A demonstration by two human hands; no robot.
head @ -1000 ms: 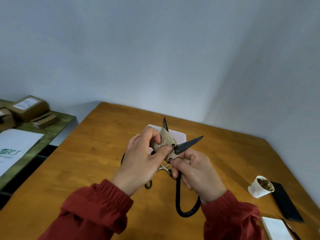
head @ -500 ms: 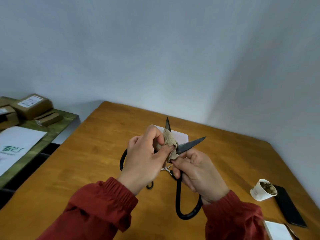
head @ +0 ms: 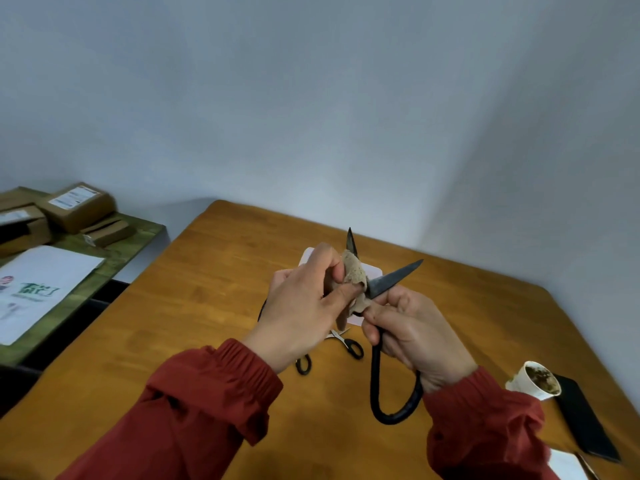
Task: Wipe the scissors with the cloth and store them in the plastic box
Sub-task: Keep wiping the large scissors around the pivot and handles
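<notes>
The wiping step is in hand: the left hand [head: 298,317] pinches the cloth [head: 353,276] round one blade of the open scissors [head: 393,281], the fingers of the right hand [head: 417,337] curl round a handle, and the next move is probably to draw the cloth tipward.

Single head view, looking forward-down, close over table [head: 214,271].

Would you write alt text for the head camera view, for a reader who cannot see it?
The left hand pinches a beige cloth around one blade of large black scissors, held open by the right hand above a wooden table. Smaller scissors lie on the table beneath, and a paper cup sits at right.
</notes>
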